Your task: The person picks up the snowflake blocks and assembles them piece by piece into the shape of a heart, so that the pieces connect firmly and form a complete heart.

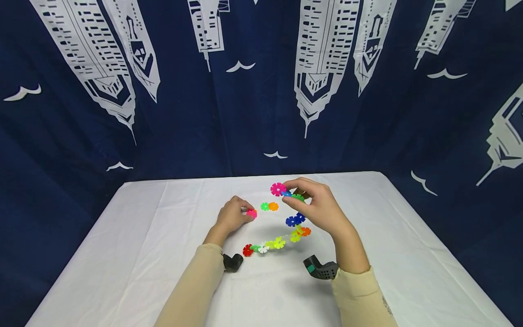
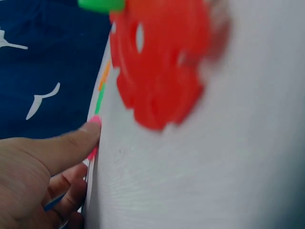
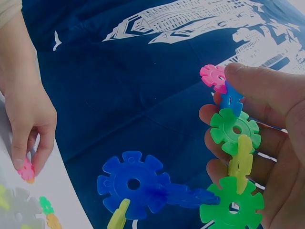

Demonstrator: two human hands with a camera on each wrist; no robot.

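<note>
My right hand [image 1: 320,204] pinches a blue interlocking plastic disc [image 3: 231,99] near one end of a chain of notched, flower-shaped discs. A pink disc [image 1: 278,189] forms that end. From the hand, the chain runs through green discs [image 3: 236,129], dark blue discs [image 1: 292,221], yellow ones [image 1: 279,242] and a white one [image 1: 263,247] to a red disc [image 1: 247,250]. My left hand [image 1: 232,215] pinches a separate pink disc [image 1: 251,213] by the table surface; a bit of orange shows at its edge. In the left wrist view the red disc [image 2: 159,62] looms large and blurred.
A green disc [image 1: 265,206] and an orange disc [image 1: 273,206] lie together between the hands on the white-covered table [image 1: 135,236]. Behind the table hangs a dark blue curtain [image 1: 253,113] with white buildings. Black wrist devices [image 1: 323,269] sit below both hands.
</note>
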